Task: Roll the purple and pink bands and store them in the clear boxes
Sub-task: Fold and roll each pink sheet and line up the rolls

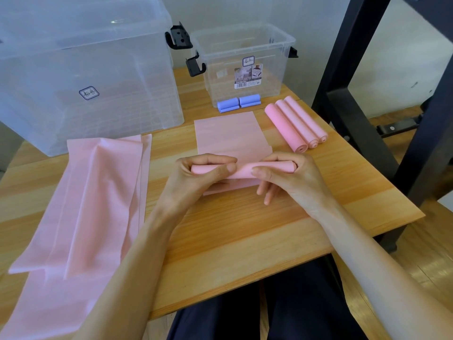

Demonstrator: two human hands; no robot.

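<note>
Rolling a pink band point(232, 136) toward twelve o'clock.
You are pinching its rolled end with your left hand point(203, 175) and right hand point(286, 175), keeping it tight for the clear boxes point(245, 62).

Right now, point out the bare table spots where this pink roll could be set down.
Bare wood lies between the unrolled pink bands and the left hand, along the near table edge, and right of the right hand below the three pink rolls. It is crowded around the purple rolls before the small clear box.
</note>
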